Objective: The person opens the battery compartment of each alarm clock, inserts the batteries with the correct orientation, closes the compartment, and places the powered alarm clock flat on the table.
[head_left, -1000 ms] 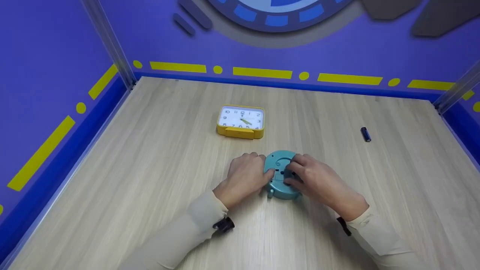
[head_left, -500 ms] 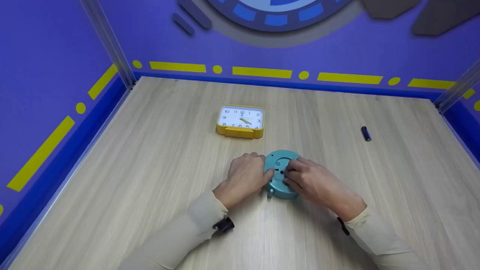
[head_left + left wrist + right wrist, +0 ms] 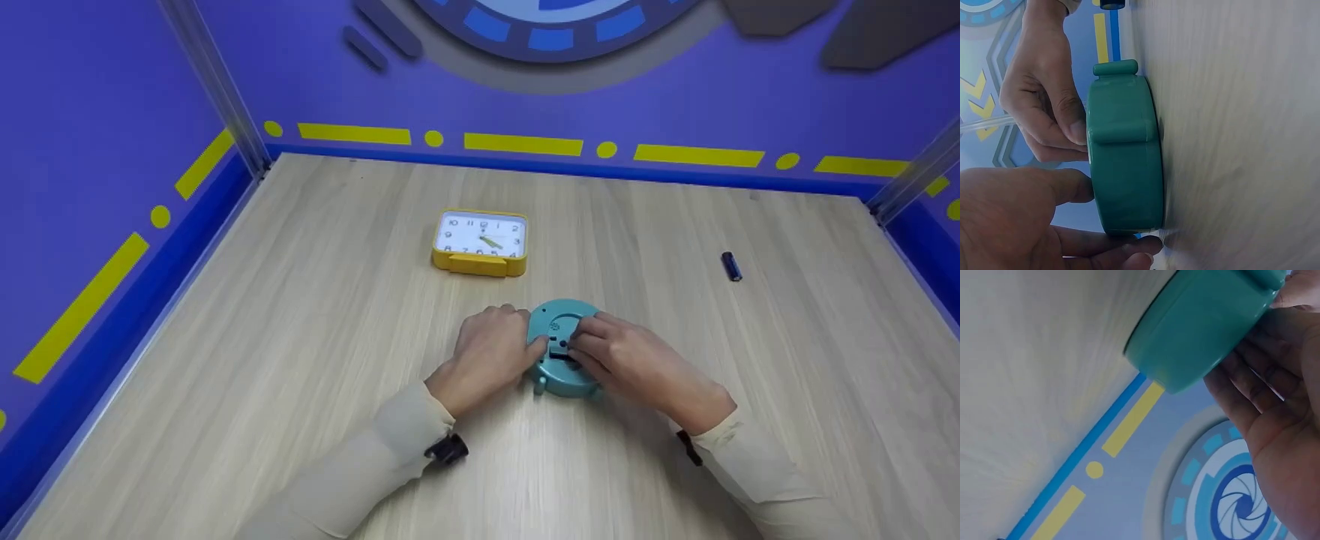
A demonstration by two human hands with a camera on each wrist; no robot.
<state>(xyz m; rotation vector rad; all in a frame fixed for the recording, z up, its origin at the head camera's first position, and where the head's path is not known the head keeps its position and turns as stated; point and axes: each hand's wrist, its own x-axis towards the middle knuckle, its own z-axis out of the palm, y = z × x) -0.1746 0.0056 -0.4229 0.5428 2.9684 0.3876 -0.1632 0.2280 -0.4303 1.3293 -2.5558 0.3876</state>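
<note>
A teal round alarm clock (image 3: pixel 562 381) lies with its back facing up on the table; its small feet point toward the person. My left hand (image 3: pixel 491 343) grips its left side, thumb on the back and fingers round the edge, as the left wrist view of the clock (image 3: pixel 1126 124) also shows. On the clock's back, a dark battery compartment (image 3: pixel 559 355) is partly uncovered. My right hand (image 3: pixel 634 360) bends over the right half, thumb and fingers pinched together at the compartment. The battery cover itself is hidden behind those fingers. The right wrist view shows the right palm (image 3: pixel 1286 433) beside the clock.
Behind the teal clock, a yellow rectangular alarm clock (image 3: pixel 480 244) lies with its dial up. A dark battery (image 3: pixel 731 267) rests at the right of the wooden table (image 3: pixel 337 300). Blue and purple walls (image 3: pixel 525 120) enclose the back and sides.
The outlined cover on the clock's back has given way to a dark opening. My right fingers have drawn closer together and shifted slightly; my left hand keeps its hold.
</note>
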